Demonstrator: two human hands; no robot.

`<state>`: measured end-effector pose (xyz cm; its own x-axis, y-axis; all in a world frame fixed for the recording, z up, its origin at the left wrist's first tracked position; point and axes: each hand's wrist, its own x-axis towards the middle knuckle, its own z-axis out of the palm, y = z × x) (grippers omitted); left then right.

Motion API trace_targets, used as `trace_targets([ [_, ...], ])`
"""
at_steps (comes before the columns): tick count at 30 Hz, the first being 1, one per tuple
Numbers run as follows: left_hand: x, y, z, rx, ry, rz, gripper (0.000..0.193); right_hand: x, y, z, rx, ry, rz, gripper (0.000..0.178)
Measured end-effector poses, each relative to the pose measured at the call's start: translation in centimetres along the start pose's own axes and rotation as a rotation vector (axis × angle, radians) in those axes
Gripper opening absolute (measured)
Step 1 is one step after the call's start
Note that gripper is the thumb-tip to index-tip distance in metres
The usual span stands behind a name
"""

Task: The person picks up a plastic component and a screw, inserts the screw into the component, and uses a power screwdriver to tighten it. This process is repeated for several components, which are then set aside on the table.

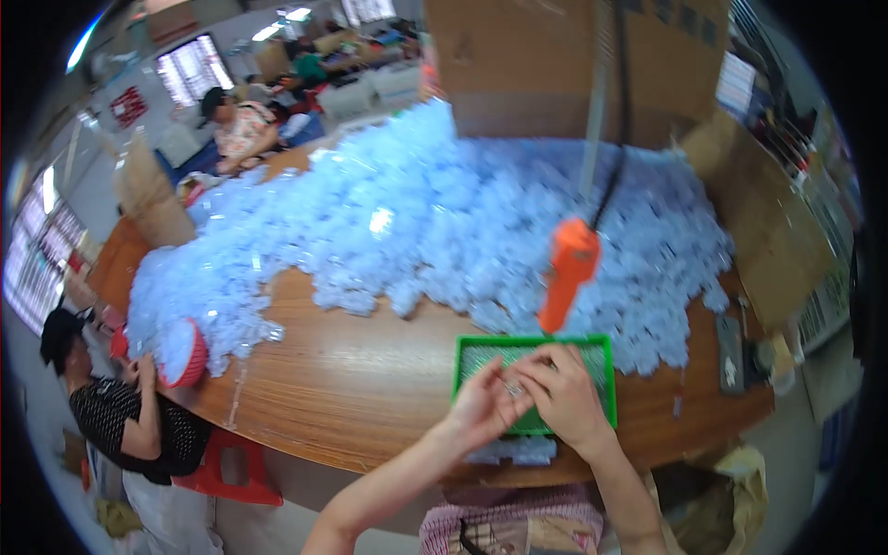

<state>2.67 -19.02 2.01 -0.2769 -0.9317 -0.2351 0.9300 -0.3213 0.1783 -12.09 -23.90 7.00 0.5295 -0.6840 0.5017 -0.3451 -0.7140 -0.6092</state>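
My left hand (483,404) and my right hand (561,392) meet over a green tray (606,356) near the front edge of the wooden table (351,370). Between their fingertips they pinch a small pale plastic piece (513,388); its shape is too small to make out. An orange hand tool (568,271) hangs on a cord just above the tray's far side. A huge heap of pale blue-white plastic pieces (444,222) covers the table beyond the tray. A few of the same pieces (513,450) lie at the table edge under my wrists.
A large cardboard box (555,65) stands behind the heap. At the table's left, a seated person in a black top (120,416) works beside a red basket (190,356) on a red stool (231,467). More people sit far back. A dark flat object (730,351) lies at right.
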Motion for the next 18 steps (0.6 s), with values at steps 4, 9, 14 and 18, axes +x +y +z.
trace_targets([
  [4,0.7,-0.3,0.1,0.03,-0.009,-0.04,0.047,-0.6,-0.3,-0.4,-0.036,0.025,0.007,0.008],
  [9,-0.3,-0.2,1.7,0.102,0.338,0.055,0.039,-0.8,0.1,-0.7,0.046,0.097,0.03,0.008],
  [14,-0.2,1.3,0.5,0.09,0.265,0.088,0.016,-2.1,0.5,-2.4,0.095,0.166,0.192,0.007],
  [18,0.0,0.3,1.4,0.102,0.329,0.004,0.018,-4.1,0.8,-3.4,0.08,0.175,0.251,0.008],
])
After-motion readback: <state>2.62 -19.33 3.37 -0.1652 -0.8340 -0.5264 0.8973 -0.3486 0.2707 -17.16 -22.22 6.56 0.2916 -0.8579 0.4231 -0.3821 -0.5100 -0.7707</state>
